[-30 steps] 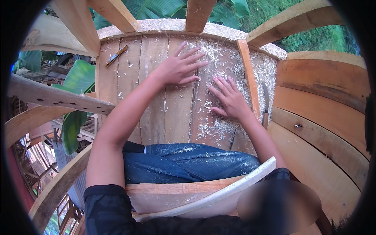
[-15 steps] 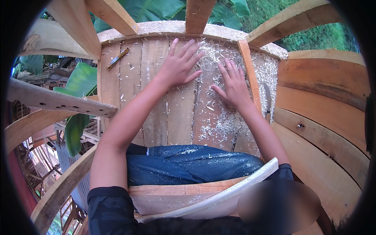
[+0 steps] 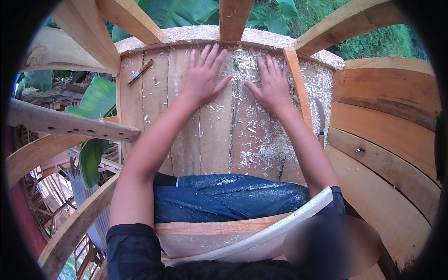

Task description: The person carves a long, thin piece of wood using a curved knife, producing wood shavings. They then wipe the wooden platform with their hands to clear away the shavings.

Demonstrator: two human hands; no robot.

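Observation:
My left hand (image 3: 203, 78) lies palm down with fingers spread on the wooden planks (image 3: 184, 135), its fingertips near the far curved beam (image 3: 189, 33). To its right my right hand (image 3: 272, 84) reaches flat over the boards with its fingers stretched out, just left of a narrow wooden strip (image 3: 297, 86). Between and around the hands are pale wood shavings (image 3: 246, 65), thickest beside the right fingertips and past the strip. Neither hand holds anything.
A curved blade with a handle (image 3: 321, 119) lies among shavings right of the strip. Far left on the planks rests a small yellow-brown, narrow object (image 3: 140, 71). Upright ribs (image 3: 235, 18) surround the planks. A curved board (image 3: 261, 238) crosses in front of my dusty blue trousers (image 3: 233, 198).
My left hand has shifted a little left and forward. The right hand has slid forward and slightly left, closer to the far beam. Both remain flat.

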